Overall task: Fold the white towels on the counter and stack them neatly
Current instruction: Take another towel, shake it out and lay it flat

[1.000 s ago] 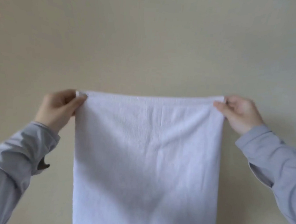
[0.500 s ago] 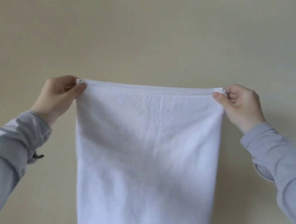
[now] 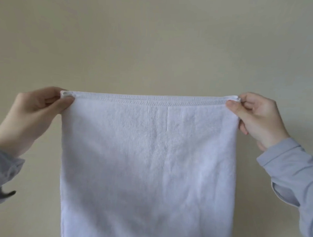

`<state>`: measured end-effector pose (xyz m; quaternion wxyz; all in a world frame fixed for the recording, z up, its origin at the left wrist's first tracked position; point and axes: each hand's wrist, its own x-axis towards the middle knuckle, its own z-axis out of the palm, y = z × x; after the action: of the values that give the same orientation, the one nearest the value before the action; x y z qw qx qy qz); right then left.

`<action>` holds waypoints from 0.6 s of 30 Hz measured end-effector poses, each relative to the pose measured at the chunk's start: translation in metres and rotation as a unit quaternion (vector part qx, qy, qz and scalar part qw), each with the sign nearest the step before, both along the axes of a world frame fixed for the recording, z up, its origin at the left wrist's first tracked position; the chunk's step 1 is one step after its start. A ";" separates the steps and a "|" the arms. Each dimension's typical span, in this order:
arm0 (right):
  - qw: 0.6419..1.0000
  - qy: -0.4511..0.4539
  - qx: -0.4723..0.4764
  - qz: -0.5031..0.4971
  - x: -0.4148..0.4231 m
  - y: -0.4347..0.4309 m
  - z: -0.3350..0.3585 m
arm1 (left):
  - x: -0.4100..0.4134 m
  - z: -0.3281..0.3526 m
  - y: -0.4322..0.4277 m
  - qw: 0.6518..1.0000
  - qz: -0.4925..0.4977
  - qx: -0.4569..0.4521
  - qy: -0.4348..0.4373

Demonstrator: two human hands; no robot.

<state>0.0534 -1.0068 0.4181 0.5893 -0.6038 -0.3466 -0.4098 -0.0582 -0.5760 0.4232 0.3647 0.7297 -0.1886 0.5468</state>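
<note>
A white towel (image 3: 148, 164) hangs flat in front of me, stretched by its top hem and running down out of the bottom of the view. My left hand (image 3: 30, 117) pinches the top left corner between thumb and fingers. My right hand (image 3: 255, 118) pinches the top right corner the same way. The hem is taut and nearly level, slightly higher on the right. Both arms wear grey sleeves. The counter and any other towels are hidden from view.
A plain beige wall (image 3: 157, 35) fills the whole background behind the towel.
Both hands have lifted the towel's top edge a little higher and brought it closer to the camera. Both pinches are unchanged.
</note>
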 end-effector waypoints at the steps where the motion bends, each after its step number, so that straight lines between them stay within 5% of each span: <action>1: 1.000 0.006 -0.008 0.007 -0.001 -0.002 0.000 | 0.000 -0.003 -0.004 1.000 0.005 0.002 0.011; 8: 0.996 0.060 -0.047 -0.056 0.004 -0.038 -0.034 | 0.003 -0.041 -0.056 0.998 0.003 -0.019 0.054; 18: 0.989 0.066 0.026 -0.131 -0.002 -0.136 -0.030 | -0.007 -0.030 -0.174 0.999 -0.038 0.006 0.013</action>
<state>0.0518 -1.1426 0.3885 0.5676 -0.6545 -0.2136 -0.4514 -0.0648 -0.7501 0.3937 0.3831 0.7310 -0.2149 0.5222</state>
